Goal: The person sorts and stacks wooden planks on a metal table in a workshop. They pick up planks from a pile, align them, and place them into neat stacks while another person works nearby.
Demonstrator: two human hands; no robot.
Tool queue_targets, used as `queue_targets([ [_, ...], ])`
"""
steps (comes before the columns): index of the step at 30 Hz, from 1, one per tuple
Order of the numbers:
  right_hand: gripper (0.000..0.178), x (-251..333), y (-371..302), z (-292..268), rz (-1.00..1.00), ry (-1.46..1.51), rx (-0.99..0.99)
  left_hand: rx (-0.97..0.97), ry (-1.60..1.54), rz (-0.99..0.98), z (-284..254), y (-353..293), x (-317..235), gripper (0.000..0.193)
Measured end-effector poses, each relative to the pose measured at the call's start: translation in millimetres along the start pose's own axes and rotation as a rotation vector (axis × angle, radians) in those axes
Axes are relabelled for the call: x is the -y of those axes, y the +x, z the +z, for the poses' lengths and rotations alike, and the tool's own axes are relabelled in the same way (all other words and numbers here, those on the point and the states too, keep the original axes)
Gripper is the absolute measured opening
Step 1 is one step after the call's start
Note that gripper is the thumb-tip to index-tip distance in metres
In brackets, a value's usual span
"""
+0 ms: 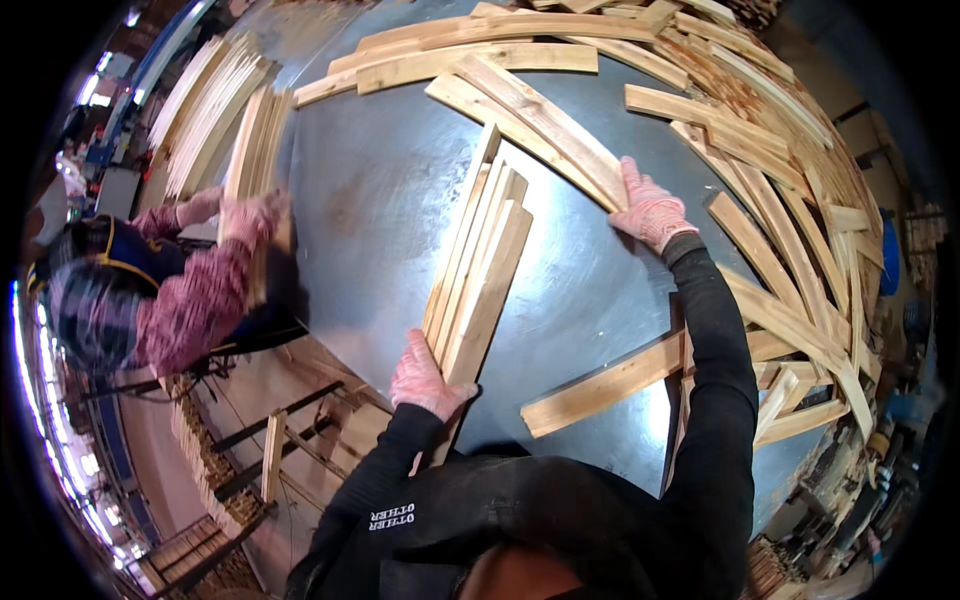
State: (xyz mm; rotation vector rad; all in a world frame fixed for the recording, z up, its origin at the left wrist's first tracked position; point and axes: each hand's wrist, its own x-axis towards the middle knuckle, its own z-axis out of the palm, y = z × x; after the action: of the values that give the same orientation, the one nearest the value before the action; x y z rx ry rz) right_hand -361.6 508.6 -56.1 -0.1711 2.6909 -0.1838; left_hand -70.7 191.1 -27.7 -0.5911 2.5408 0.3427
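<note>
My left hand [425, 382], in a pinkish work glove, is closed around the near end of a small bundle of wooden slats [490, 275]. The slats stand side by side on the metal tabletop [360, 200], their far ends uneven. Farther off to the right, my right hand [652, 210], gloved alike, grips the near end of a wooden board [550, 120], thumb and fingers at its edges. A second board [505, 122] lies right along its left side; whether the hand also holds that one I cannot tell.
Loose boards [480, 58] lie along the far edge, and a heap of them [775, 200] covers the right side. One board [605, 385] rests near my right forearm. At left a co-worker's gloved hands [245, 215] hold a bundle, beside stacked slats [210, 115]. Below stands a metal rack [265, 425].
</note>
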Motion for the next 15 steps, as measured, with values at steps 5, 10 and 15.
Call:
queue_targets([
  [5, 0.109, 27, -32, 5, -0.109, 0.496, 0.095, -0.038, -0.060, -0.033, 1, 10, 16, 0.135],
  [10, 0.056, 58, -157, 96, -0.004, 1.878, 0.499, -0.199, -0.090, 0.057, -26, 37, 21, 0.114],
  [15, 0.088, 164, -235, 139, -0.015, 0.732, 0.318, 0.075, -0.440, 0.257, 8, 53, 21, 0.117],
])
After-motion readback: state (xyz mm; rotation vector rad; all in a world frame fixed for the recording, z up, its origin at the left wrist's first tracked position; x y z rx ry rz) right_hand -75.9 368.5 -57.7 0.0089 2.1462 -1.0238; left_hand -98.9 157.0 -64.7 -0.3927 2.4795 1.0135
